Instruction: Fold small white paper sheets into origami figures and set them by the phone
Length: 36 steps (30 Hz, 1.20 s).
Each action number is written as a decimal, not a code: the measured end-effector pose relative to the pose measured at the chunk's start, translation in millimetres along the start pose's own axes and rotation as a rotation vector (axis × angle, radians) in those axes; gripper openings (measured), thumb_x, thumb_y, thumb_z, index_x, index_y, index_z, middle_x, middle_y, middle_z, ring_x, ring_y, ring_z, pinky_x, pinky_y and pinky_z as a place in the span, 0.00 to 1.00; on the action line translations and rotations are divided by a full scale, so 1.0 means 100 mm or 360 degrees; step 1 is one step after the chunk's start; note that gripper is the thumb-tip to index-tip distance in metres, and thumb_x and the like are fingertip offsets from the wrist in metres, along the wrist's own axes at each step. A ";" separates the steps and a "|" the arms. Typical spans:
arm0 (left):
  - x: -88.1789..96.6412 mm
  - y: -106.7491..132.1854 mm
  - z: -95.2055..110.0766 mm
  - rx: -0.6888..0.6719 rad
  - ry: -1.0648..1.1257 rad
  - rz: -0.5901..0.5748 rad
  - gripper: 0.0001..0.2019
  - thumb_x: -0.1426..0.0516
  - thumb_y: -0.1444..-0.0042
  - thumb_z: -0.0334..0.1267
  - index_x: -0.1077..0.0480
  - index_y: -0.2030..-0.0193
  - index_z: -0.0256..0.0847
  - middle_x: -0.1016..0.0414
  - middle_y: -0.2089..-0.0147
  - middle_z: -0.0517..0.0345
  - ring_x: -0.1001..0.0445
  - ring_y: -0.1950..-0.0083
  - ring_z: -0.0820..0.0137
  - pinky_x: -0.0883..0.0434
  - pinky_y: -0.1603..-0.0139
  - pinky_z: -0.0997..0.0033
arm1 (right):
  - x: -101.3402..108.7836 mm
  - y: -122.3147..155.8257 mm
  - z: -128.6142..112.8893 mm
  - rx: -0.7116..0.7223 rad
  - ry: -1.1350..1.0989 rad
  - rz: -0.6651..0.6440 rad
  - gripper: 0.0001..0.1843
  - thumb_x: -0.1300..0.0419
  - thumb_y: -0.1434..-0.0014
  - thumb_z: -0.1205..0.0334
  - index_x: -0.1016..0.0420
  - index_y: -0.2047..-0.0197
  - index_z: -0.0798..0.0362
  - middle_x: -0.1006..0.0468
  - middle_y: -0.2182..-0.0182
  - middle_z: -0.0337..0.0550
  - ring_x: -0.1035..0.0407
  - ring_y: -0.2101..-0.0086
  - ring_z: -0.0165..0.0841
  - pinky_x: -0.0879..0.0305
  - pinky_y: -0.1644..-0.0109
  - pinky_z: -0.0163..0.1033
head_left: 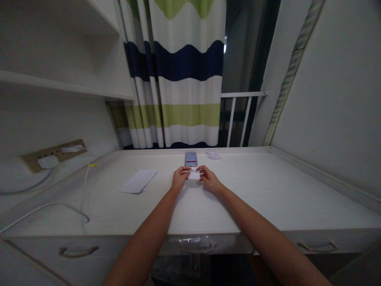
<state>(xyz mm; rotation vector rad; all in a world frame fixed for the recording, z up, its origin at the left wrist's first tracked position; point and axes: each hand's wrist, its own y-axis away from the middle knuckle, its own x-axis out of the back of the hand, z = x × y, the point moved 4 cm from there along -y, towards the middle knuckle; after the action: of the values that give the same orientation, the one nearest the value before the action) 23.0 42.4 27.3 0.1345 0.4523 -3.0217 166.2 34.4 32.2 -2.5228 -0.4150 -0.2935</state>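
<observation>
Both my hands meet over a small folded piece of white paper [194,174] on the white desk [268,198]. My left hand [179,178] pinches its left edge with curled fingers. My right hand [209,178] presses and grips its right edge. Just beyond the paper a phone [191,158] lies flat with its screen lit. A larger sheet of white paper [138,181] rests on the desk to the left of my hands.
A small white crumpled object [213,155] lies right of the phone. White cables [59,206] trail across the desk's left side from a wall power strip [53,155]. Striped curtains [178,79] hang behind the desk. Drawers with handles [78,251] line the front.
</observation>
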 end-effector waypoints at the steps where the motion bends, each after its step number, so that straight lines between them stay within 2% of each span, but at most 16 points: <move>1: 0.01 0.00 0.00 -0.0009 -0.0016 0.0016 0.08 0.43 0.63 0.34 0.33 0.73 0.36 0.29 0.72 0.59 0.32 0.73 0.75 0.36 0.75 0.77 | 0.01 0.00 0.00 0.0013 0.0039 0.0028 0.17 0.54 0.55 0.73 0.39 0.61 0.50 0.33 0.67 0.37 0.34 0.71 0.25 0.37 0.68 0.33; 6: -0.04 0.02 0.05 -0.0098 -0.0120 -0.0067 0.05 0.44 0.64 0.31 0.32 0.75 0.36 0.29 0.75 0.60 0.32 0.75 0.75 0.36 0.73 0.76 | 0.08 -0.02 -0.04 0.0016 0.0191 0.0234 0.11 0.45 0.53 0.63 0.37 0.64 0.52 0.33 0.62 0.42 0.35 0.66 0.30 0.36 0.69 0.34; 10: -0.10 0.04 0.06 -0.0187 -0.0211 -0.0178 0.04 0.42 0.63 0.32 0.31 0.76 0.36 0.29 0.74 0.59 0.33 0.74 0.75 0.35 0.72 0.76 | 0.06 -0.01 -0.09 0.0087 0.0363 0.0196 0.12 0.41 0.56 0.58 0.35 0.67 0.53 0.33 0.66 0.41 0.36 0.66 0.30 0.37 0.68 0.35; 14: -0.13 0.05 0.04 -0.0186 -0.0227 -0.0279 0.05 0.41 0.63 0.34 0.32 0.76 0.36 0.29 0.76 0.59 0.33 0.75 0.75 0.36 0.74 0.77 | 0.05 -0.01 -0.08 0.0111 0.0447 0.0173 0.08 0.43 0.54 0.59 0.34 0.71 0.54 0.33 0.71 0.40 0.36 0.69 0.29 0.38 0.68 0.35; 26: -0.11 0.03 -0.01 -0.0105 -0.0089 -0.0199 0.14 0.39 0.67 0.40 0.39 0.76 0.37 0.35 0.77 0.65 0.38 0.81 0.80 0.41 0.81 0.80 | 0.04 0.00 -0.12 0.0184 0.0476 0.0197 0.05 0.45 0.51 0.60 0.33 0.72 0.54 0.31 0.72 0.41 0.36 0.71 0.29 0.36 0.67 0.36; 36: -0.12 0.06 0.04 -0.0044 -0.0075 -0.0231 0.13 0.40 0.67 0.36 0.40 0.74 0.38 0.38 0.75 0.67 0.40 0.82 0.82 0.44 0.82 0.80 | 0.01 0.05 -0.30 0.0370 0.0759 0.0133 0.01 0.47 0.50 0.66 0.35 0.73 0.53 0.31 0.70 0.42 0.37 0.68 0.31 0.39 0.65 0.36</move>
<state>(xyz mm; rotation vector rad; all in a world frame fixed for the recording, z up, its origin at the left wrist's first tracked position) 35.5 36.7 30.2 0.0299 0.5215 -3.1503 165.1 14.4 54.5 -2.1454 -0.1428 -0.7473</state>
